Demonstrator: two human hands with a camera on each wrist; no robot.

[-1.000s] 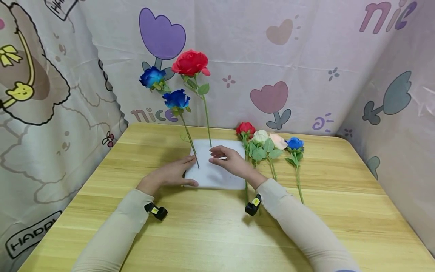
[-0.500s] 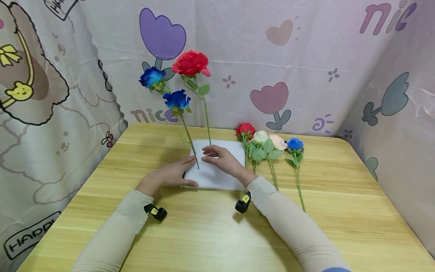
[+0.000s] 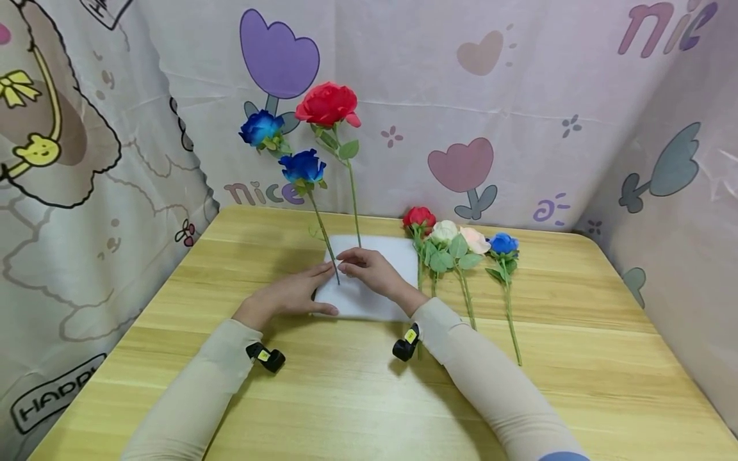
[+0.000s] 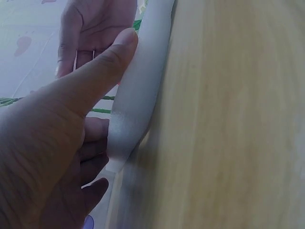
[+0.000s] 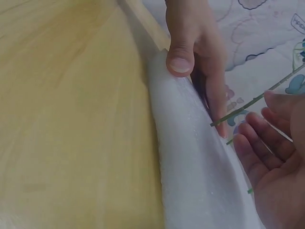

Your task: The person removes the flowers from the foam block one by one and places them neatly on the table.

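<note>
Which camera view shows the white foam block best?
The head view: the whole white foam block lies flat on the wooden table, flower stems standing in it. Both wrist views show only its edge close up, partly blurred.

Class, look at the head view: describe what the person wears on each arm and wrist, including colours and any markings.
Both arms are in long, plain cream-beige sleeves reaching the wrists. A small black device with a yellow mark sits at the left wrist and another at the right wrist. The left hand and right hand are bare: no gloves or rings visible.
</note>
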